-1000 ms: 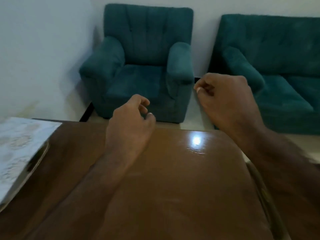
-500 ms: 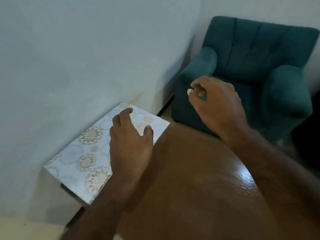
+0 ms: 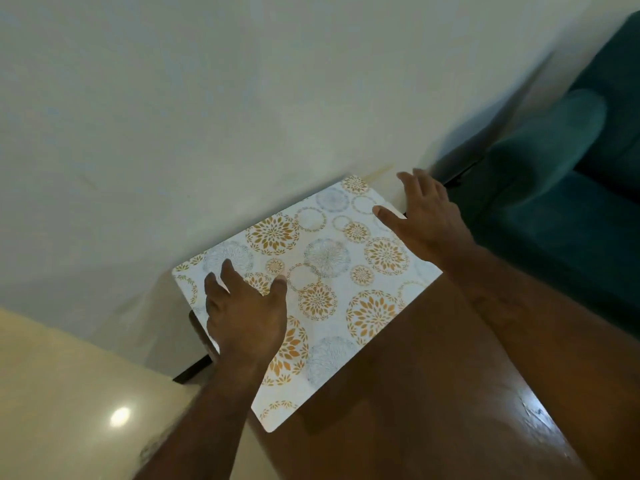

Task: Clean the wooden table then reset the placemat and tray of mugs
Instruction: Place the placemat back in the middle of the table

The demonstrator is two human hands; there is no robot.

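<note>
A white rectangular placemat printed with gold and grey floral circles point(image 3: 332, 271) is seen lying at the far left corner of the glossy brown wooden table point(image 3: 398, 410), close against the pale wall point(image 3: 242, 98), with its near left edge overhanging the table's side. Its long axis is set roughly from near left to far right, so each short end is met by one hand. The left hand point(image 3: 246, 317) is spread, fingers apart, over the near-left end; whether it presses on the mat cannot be told. The right hand point(image 3: 426, 216) is opened wide at the far-right end, thumb over the mat and fingers past its edge toward the wall, nothing being gripped. Both ends are judged equally within reach, so a two-handed lift toward the table's middle seems to be prepared. A teal upholstered armchair point(image 3: 554, 185) is seen beyond. No tray or mugs are shown.
</note>
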